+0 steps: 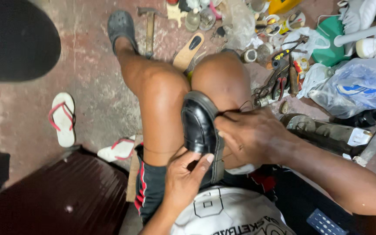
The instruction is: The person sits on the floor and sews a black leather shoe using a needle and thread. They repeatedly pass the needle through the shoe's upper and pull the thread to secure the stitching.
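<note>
A shiny black leather shoe (198, 126) is wedged between my two bare knees, toe pointing away. My left hand (184, 178) grips its heel end from below, thumb laid over the upper. My right hand (250, 135) rests against the shoe's right edge by the sole, fingers pinched on a dark thread (230, 111) that runs out across my right knee. Whether a needle or awl is in the fingers is hidden.
A hammer (149, 27) and a loose insole (188, 51) lie on the floor ahead. Pliers and scissors (279, 82), jars, tape and plastic bags (357, 85) crowd the right. White flip-flops (63, 118) lie left, beside a dark maroon case (66, 200).
</note>
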`<state>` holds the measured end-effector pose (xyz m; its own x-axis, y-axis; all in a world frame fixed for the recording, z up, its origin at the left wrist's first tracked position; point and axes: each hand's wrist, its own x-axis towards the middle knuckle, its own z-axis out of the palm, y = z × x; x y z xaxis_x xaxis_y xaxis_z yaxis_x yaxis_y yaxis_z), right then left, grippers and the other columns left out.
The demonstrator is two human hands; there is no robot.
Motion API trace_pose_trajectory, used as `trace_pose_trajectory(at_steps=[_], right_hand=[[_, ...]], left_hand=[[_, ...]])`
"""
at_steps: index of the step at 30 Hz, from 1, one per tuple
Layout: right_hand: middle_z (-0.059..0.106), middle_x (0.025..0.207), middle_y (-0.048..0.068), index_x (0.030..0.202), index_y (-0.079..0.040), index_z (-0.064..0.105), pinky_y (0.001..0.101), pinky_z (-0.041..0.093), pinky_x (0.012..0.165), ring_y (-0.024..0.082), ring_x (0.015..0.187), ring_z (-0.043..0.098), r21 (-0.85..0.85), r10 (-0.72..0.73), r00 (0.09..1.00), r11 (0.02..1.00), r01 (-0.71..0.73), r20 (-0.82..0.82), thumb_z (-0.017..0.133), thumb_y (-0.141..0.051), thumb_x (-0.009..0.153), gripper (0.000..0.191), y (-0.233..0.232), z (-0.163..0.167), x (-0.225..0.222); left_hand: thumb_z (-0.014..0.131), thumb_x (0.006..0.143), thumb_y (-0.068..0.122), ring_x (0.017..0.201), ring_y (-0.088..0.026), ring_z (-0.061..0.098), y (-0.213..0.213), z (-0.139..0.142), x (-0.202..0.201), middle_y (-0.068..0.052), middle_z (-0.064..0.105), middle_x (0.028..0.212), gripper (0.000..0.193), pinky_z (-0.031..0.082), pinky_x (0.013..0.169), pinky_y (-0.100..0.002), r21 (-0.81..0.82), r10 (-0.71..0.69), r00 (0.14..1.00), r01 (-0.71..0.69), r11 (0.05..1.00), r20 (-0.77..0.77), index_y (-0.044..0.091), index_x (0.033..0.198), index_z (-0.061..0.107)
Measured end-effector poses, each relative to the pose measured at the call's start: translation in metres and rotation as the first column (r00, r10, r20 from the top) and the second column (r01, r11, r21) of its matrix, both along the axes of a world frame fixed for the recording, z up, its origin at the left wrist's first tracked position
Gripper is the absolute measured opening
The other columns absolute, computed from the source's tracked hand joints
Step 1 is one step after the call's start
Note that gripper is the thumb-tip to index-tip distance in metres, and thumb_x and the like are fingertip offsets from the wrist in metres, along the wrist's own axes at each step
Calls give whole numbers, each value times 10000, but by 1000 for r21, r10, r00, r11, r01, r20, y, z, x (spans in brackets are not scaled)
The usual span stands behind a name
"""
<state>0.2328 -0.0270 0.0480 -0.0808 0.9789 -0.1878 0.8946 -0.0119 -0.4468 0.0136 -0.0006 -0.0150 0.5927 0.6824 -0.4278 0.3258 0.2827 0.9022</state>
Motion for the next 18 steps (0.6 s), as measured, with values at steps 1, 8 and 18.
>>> trace_pose_trajectory(at_steps=[1,8,18], right_hand=[[679,783,79,902,-89,597,447,549,585,311,676,705,36,7,999,999,-6,-39,687,-151,877,113,-4,-1,3],[705,807,55,930,-102,657,357,545,603,241,679,700,-82,-203,936,979,187,-288,734,-140,819,140,-36,-14,31],[687,805,28,904,-52,690,272,516,646,116,698,658,-109,-319,857,947,301,-405,748,-116,857,98,-50,-25,36]], left_hand=[[731,913,131,543,-142,552,0,0,-9,-63,624,785,108,438,484,-281,-89,-7,1000,6,996,-12,23,909,736],[612,1039,120,931,-232,682,42,22,-91,-178,590,1238,168,535,659,-321,486,462,812,-262,834,-356,-31,1025,541],[781,885,197,1049,-295,677,32,13,-40,-134,701,1184,448,535,879,-371,658,-136,980,197,727,-143,55,1273,608]])
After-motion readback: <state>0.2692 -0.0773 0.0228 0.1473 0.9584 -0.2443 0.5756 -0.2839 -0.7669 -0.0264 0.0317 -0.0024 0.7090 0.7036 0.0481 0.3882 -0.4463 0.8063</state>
